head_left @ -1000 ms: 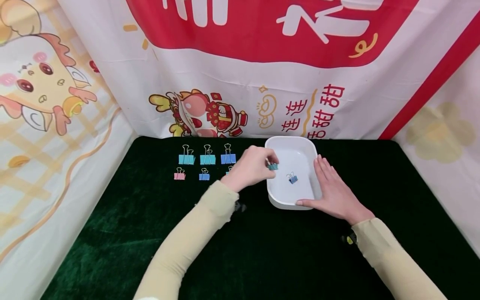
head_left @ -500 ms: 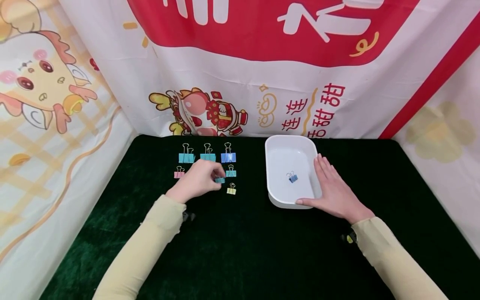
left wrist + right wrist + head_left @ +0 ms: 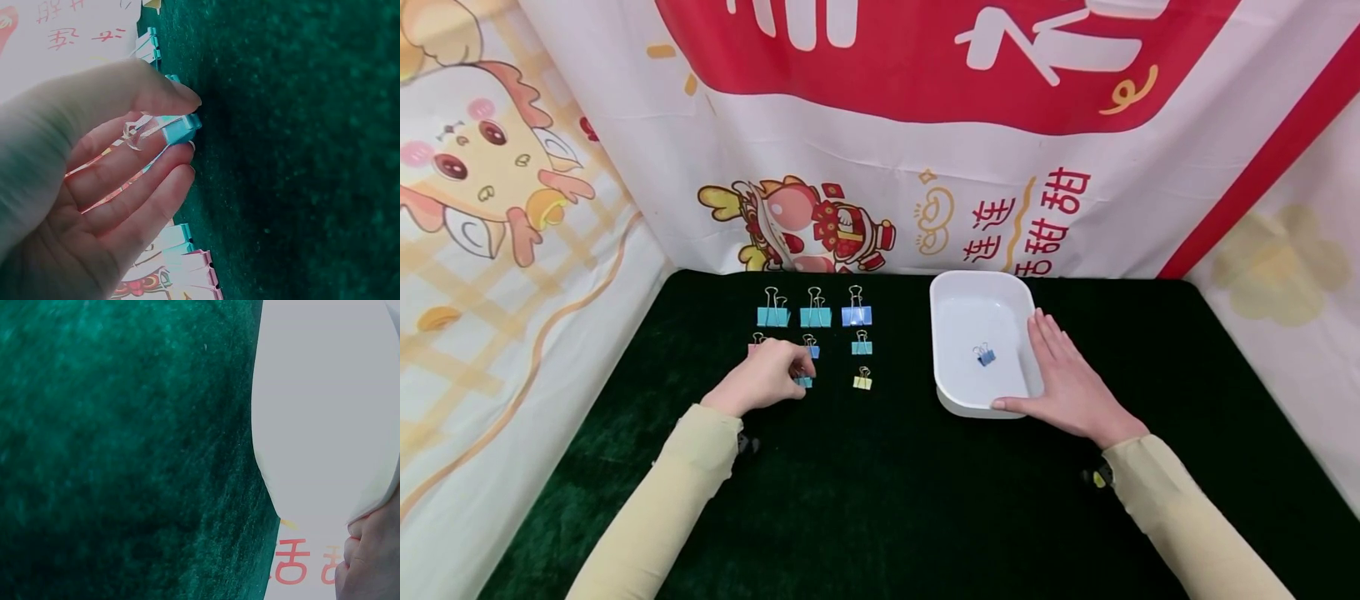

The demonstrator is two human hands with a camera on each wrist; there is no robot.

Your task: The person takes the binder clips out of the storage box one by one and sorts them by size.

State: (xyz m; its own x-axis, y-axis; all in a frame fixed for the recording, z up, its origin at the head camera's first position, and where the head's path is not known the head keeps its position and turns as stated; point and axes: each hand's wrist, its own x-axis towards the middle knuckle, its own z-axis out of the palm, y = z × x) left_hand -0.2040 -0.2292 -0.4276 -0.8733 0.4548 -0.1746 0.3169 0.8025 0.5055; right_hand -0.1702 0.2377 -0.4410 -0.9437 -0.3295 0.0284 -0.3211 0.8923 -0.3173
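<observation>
My left hand (image 3: 767, 375) pinches a small teal binder clip (image 3: 181, 129) between thumb and fingertips, low over the dark green cloth. Whether the clip touches the cloth, I cannot tell. Behind it a blue binder clip (image 3: 812, 351) stands in the middle row; a pink binder clip (image 3: 754, 347) there is partly covered by the hand. To the right are a teal binder clip (image 3: 862, 347) and a yellow binder clip (image 3: 862, 383). My right hand (image 3: 1071, 387) rests with straight fingers along the right side of a white plastic tub (image 3: 951, 400). Inside the tub lies one blue binder clip (image 3: 986, 356).
A back row holds two larger teal binder clips (image 3: 772, 317) (image 3: 816, 317) and a larger blue binder clip (image 3: 857, 316). Behind the table hangs a printed white and red cloth (image 3: 850, 142). Green velvety cloth (image 3: 880, 500) covers the table.
From the tub's left rim, my left hand has carried the teal binder clip leftward to the front of the clip rows. My right hand has stayed at the tub.
</observation>
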